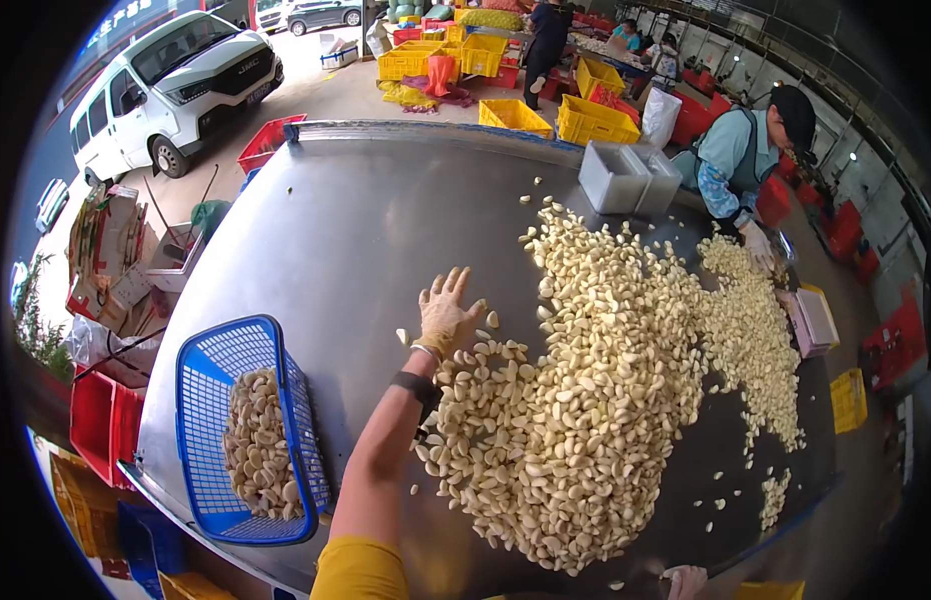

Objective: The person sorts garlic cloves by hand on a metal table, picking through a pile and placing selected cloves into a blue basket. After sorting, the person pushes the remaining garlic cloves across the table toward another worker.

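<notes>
Right hand [685,580] barely visible, grip unclear; garlic cloves [575,400] just beside splayed, empty left hand [447,305].

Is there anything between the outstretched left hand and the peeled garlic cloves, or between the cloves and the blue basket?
Nothing visible: left hand lies at the edge of the garlic pile; only bare table separates the pile from the blue basket.

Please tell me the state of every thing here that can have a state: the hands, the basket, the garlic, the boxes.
left hand: gloved, open, flat on the table by the garlic
right hand: mostly out of frame, state unclear
blue basket: at the table's edge, partly filled with cloves
garlic pile: peeled, loose, spread over the table
steel table: bare on its left part
grey boxes: upright at the far edge; contents not visible
</notes>
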The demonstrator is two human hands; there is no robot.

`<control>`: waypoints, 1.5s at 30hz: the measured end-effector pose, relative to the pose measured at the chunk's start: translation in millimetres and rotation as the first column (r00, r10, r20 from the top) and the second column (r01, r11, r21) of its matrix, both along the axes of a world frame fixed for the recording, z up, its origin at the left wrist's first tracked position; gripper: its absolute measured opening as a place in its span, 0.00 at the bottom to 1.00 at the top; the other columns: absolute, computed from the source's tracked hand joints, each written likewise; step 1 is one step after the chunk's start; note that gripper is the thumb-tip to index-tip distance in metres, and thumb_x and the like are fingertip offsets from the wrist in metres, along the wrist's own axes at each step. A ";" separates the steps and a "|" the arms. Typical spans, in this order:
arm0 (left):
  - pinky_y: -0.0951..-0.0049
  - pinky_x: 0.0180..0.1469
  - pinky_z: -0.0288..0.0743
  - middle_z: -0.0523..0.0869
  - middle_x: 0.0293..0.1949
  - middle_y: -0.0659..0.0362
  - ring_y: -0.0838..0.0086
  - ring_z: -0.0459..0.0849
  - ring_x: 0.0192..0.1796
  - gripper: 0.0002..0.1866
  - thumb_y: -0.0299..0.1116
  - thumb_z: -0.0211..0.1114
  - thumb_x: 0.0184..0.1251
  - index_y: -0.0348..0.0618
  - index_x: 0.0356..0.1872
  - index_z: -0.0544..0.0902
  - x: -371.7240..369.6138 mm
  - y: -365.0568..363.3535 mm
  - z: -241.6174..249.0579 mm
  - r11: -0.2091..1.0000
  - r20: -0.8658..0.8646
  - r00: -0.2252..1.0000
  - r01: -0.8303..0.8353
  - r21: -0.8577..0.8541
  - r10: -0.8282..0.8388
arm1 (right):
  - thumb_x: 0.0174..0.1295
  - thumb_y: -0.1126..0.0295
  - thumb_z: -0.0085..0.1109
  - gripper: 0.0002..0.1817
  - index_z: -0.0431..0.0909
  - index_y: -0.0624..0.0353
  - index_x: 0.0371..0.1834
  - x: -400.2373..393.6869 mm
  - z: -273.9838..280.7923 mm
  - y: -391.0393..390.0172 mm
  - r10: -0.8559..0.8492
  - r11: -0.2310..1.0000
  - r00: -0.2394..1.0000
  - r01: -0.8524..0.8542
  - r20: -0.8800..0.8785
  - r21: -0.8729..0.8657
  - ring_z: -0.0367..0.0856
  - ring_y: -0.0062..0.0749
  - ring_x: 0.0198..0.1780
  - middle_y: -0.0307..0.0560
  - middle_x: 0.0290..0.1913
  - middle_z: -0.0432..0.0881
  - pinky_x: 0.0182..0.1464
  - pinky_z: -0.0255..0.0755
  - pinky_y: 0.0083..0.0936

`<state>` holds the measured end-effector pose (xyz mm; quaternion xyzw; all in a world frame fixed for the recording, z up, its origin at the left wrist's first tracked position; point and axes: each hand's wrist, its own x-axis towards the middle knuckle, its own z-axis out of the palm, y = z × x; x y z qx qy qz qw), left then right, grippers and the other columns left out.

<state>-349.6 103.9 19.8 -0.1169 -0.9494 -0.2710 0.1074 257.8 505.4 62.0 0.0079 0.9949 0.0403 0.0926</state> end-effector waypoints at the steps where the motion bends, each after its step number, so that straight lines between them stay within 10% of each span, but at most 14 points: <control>1: 0.49 0.75 0.51 0.69 0.74 0.56 0.61 0.61 0.77 0.36 0.57 0.58 0.68 0.52 0.73 0.69 -11.8 2.1 -23.3 1.000 -0.012 1.000 0.022 -0.002 -0.022 | 0.60 0.64 0.57 0.17 0.76 0.47 0.53 8.6 -0.3 -4.6 -0.018 1.000 1.000 0.018 -0.009 0.003 0.75 0.52 0.49 0.49 0.47 0.78 0.54 0.68 0.47; 3: 0.48 0.77 0.48 0.66 0.76 0.56 0.60 0.58 0.79 0.36 0.57 0.57 0.70 0.51 0.74 0.68 -16.4 15.9 -61.9 0.959 0.069 0.973 0.228 -0.169 -0.219 | 0.60 0.64 0.57 0.17 0.76 0.47 0.53 23.1 -0.6 -11.1 -0.051 0.999 0.998 0.052 -0.027 0.013 0.75 0.52 0.49 0.49 0.46 0.78 0.54 0.68 0.47; 6: 0.60 0.77 0.53 0.64 0.76 0.48 0.52 0.61 0.77 0.37 0.60 0.50 0.73 0.41 0.71 0.69 30.0 89.0 -57.6 0.668 0.231 0.628 0.686 0.288 -0.744 | 0.57 0.63 0.60 0.18 0.76 0.46 0.52 26.9 -2.5 -9.1 -0.099 0.995 0.993 0.099 -0.061 -0.008 0.75 0.51 0.49 0.48 0.46 0.78 0.53 0.68 0.47; 8: 0.55 0.79 0.50 0.60 0.76 0.42 0.49 0.59 0.77 0.40 0.63 0.49 0.73 0.45 0.75 0.64 83.5 126.7 -87.8 0.700 0.095 0.704 0.664 0.263 -0.704 | 0.50 0.60 0.65 0.22 0.75 0.46 0.50 31.9 -10.4 -9.4 -0.191 0.980 0.977 0.185 -0.089 -0.075 0.75 0.51 0.49 0.48 0.47 0.78 0.52 0.67 0.46; 12: 0.51 0.79 0.45 0.70 0.73 0.52 0.61 0.64 0.76 0.35 0.60 0.53 0.73 0.50 0.72 0.69 83.6 61.5 10.9 0.842 0.105 0.837 0.526 0.120 -0.538 | 0.62 0.63 0.55 0.10 0.77 0.51 0.45 11.2 0.2 -18.2 -0.260 0.948 0.950 0.218 -0.171 -0.231 0.76 0.47 0.49 0.45 0.46 0.80 0.56 0.65 0.45; 14: 0.51 0.78 0.47 0.72 0.72 0.57 0.63 0.64 0.76 0.32 0.56 0.56 0.72 0.53 0.72 0.70 51.1 1.5 16.7 1.000 -0.104 0.994 0.027 0.006 -0.026 | 0.70 0.65 0.49 0.08 0.78 0.54 0.41 10.9 8.4 -29.7 -0.344 0.905 0.915 0.262 -0.212 -0.336 0.77 0.44 0.50 0.43 0.45 0.82 0.58 0.64 0.44; 16: 0.53 0.79 0.42 0.68 0.75 0.57 0.56 0.56 0.79 0.36 0.58 0.53 0.72 0.51 0.75 0.65 32.2 -58.6 -8.2 0.973 0.089 0.969 -0.228 -0.030 0.230 | 0.71 0.61 0.46 0.12 0.79 0.52 0.40 17.0 -4.7 -20.8 -0.358 0.891 0.902 0.253 -0.241 -0.376 0.77 0.42 0.49 0.40 0.46 0.82 0.58 0.63 0.43; 24: 0.54 0.80 0.34 0.54 0.80 0.49 0.52 0.42 0.82 0.40 0.59 0.48 0.75 0.47 0.80 0.53 123.4 61.2 -52.9 0.791 0.271 0.753 0.506 0.344 -0.600 | 0.70 0.62 0.40 0.13 0.77 0.47 0.34 16.9 -8.3 -19.5 -0.293 0.934 0.896 0.194 -0.334 -0.300 0.77 0.37 0.44 0.36 0.40 0.82 0.54 0.62 0.40; 30: 0.40 0.77 0.26 0.40 0.82 0.48 0.53 0.34 0.83 0.41 0.61 0.48 0.74 0.50 0.80 0.51 144.7 140.8 -66.9 0.834 0.552 0.637 0.499 0.236 -0.538 | 0.71 0.62 0.41 0.13 0.78 0.50 0.36 17.2 -10.7 -23.0 -0.333 0.916 0.869 0.205 -0.367 -0.345 0.76 0.42 0.46 0.40 0.39 0.81 0.58 0.62 0.42; 32: 0.39 0.78 0.27 0.47 0.82 0.52 0.57 0.39 0.83 0.38 0.61 0.48 0.74 0.57 0.79 0.57 180.1 116.5 9.1 0.824 0.652 0.538 0.505 0.257 -0.534 | 0.72 0.62 0.41 0.14 0.77 0.52 0.35 18.9 -17.0 -18.2 -0.320 0.917 0.877 0.191 -0.360 -0.349 0.75 0.44 0.46 0.41 0.39 0.81 0.58 0.62 0.43; 34: 0.43 0.79 0.30 0.59 0.79 0.58 0.62 0.49 0.82 0.33 0.59 0.53 0.73 0.63 0.75 0.66 203.1 76.9 32.5 0.882 0.506 0.754 0.470 0.030 -0.419 | 0.72 0.63 0.41 0.13 0.76 0.52 0.35 24.7 -26.0 -10.3 -0.291 0.926 0.888 0.168 -0.356 -0.339 0.74 0.44 0.46 0.42 0.39 0.80 0.58 0.62 0.43; 37: 0.47 0.80 0.37 0.67 0.76 0.60 0.63 0.57 0.79 0.32 0.54 0.58 0.71 0.59 0.73 0.69 192.4 -13.1 27.8 0.983 0.009 0.998 -0.054 -0.178 0.057 | 0.72 0.63 0.41 0.13 0.76 0.53 0.36 22.6 -23.7 -10.6 -0.266 0.927 0.897 0.139 -0.352 -0.348 0.74 0.45 0.46 0.43 0.39 0.80 0.58 0.62 0.43; 40: 0.51 0.79 0.44 0.65 0.76 0.55 0.58 0.59 0.78 0.36 0.55 0.58 0.70 0.55 0.76 0.64 174.9 -100.9 -39.7 0.938 0.167 0.923 -0.344 -0.053 0.348 | 0.71 0.64 0.41 0.13 0.76 0.54 0.36 18.3 -17.3 -16.3 -0.249 0.941 0.885 0.125 -0.394 -0.315 0.75 0.45 0.45 0.43 0.39 0.80 0.56 0.63 0.43; 45: 0.61 0.78 0.54 0.64 0.76 0.51 0.55 0.60 0.78 0.37 0.55 0.58 0.71 0.53 0.77 0.62 245.5 -4.4 -30.8 0.885 0.305 0.934 0.024 0.465 -0.185 | 0.71 0.63 0.40 0.14 0.76 0.54 0.37 18.9 -23.1 -10.9 -0.204 0.947 0.882 0.068 -0.426 -0.314 0.76 0.45 0.43 0.43 0.39 0.80 0.53 0.65 0.43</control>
